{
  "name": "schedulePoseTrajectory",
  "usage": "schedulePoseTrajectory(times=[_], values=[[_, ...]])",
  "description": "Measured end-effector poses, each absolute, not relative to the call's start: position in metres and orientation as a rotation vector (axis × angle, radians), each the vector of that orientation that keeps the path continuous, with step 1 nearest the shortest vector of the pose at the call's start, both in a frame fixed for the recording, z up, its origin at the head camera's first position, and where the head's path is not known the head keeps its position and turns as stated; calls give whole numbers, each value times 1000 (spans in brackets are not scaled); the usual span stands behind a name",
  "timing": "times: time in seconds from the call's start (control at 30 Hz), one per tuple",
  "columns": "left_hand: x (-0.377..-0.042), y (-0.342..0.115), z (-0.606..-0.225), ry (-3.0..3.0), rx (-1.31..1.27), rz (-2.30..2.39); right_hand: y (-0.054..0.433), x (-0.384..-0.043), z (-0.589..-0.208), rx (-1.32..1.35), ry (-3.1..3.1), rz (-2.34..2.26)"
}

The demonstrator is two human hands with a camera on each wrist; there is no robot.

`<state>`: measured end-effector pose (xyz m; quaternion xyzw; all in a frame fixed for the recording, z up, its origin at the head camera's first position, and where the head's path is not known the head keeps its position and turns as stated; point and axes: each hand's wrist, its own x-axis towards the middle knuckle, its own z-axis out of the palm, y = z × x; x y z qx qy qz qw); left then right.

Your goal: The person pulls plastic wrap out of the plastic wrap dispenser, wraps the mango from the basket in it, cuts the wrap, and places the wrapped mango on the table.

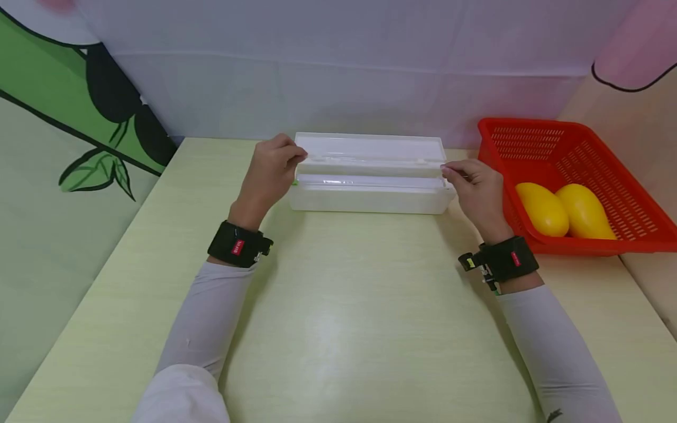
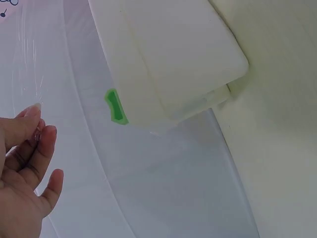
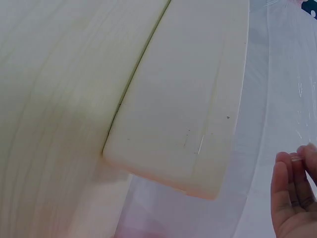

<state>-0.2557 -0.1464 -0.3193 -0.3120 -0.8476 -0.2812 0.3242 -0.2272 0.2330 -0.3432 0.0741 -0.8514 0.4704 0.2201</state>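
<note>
One white cling-film dispenser (image 1: 370,176) lies on the pale green surface (image 1: 338,305), its long axis running left to right across my view, lid raised toward the back wall. I have my left hand (image 1: 271,170) at its left end and my right hand (image 1: 476,187) at its right end, the fingers (image 2: 34,131) of each pinched together on the clear film (image 2: 163,183) edge. Two yellow mangoes (image 1: 563,210) sit side by side in one red basket (image 1: 534,138), just right of the dispenser.
</note>
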Motion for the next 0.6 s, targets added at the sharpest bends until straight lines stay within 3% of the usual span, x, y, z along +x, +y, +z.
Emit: schedulePoseTrajectory(times=[0.6], values=[[-249, -143, -311, -2204, -765, -730, 231, -221, -336, 232, -2244, 1311]])
